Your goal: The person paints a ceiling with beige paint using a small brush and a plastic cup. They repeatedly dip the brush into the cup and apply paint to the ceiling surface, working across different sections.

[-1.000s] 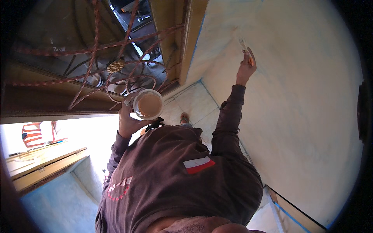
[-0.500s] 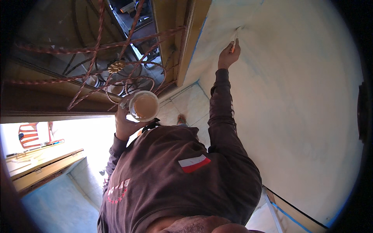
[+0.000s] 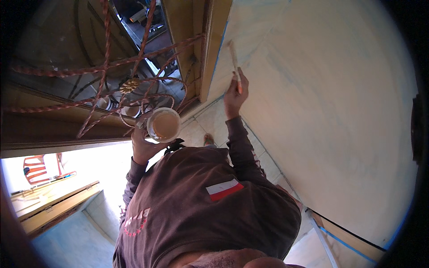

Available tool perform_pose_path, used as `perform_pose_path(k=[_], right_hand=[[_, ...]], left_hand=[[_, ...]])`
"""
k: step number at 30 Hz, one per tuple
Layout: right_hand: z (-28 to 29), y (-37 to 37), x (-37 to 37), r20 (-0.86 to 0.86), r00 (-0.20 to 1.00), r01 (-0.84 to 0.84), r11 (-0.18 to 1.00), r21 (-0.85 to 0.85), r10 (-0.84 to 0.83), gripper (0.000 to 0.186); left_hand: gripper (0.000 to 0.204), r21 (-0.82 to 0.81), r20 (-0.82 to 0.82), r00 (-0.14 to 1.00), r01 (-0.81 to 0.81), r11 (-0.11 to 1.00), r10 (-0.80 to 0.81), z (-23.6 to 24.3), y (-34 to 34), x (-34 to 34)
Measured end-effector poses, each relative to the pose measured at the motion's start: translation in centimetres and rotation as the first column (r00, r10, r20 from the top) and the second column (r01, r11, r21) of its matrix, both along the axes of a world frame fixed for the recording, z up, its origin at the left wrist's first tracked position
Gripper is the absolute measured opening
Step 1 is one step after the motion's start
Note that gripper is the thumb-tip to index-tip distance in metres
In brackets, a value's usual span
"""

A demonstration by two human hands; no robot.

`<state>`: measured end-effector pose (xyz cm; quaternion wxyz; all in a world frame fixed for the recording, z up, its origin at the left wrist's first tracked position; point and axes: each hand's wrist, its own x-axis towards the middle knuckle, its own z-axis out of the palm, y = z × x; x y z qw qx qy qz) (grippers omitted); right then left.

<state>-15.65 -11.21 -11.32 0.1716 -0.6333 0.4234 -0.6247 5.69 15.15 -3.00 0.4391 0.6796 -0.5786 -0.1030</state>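
My right hand grips a paintbrush by its orange-tipped handle, fingers wrapped round it. The bristles point up and away, close to the cream-coloured wall, near a wooden frame; whether they touch the wall I cannot tell. Faint blue streaks show through the wall's pale coat. In my left hand is a round, pale tub of beige paint, held at chest height with its mouth toward me. Some paint is smeared on the tub's inner wall.
Left of the tub stands a wooden door frame with twisted metal grillwork before glass. Blue tape edges the wall. Pale floor tiles lie below. At far left are a red chair and a wooden panel.
My right hand has drawn the brush left and nearer to me, from higher on the wall toward the wooden frame. The left hand still holds the tub in about the same place.
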Motion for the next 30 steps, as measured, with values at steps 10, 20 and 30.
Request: perform_pose_path(k=[10,20,30], right_hand=[[-3.1,-13.2,-6.1,0.235,0.953,0.149,0.970,0.194,-0.193,0.037],[-4.2,-16.3,-3.3,0.236,0.945,0.185,0.966,0.179,-0.225,0.036],[-3.3,-10.3,-1.1,0.213,0.967,0.130,0.990,0.058,-0.139,0.033]], left_hand=[[0.101,-0.024,0.081,0.996,0.041,0.999,-0.039,0.4,0.0,0.3],[0.099,-0.028,0.165,0.986,0.002,1.000,0.003,1.0,1.0,0.2],[0.100,-0.002,0.139,0.990,-0.021,1.000,0.021,0.8,0.6,-0.3]])
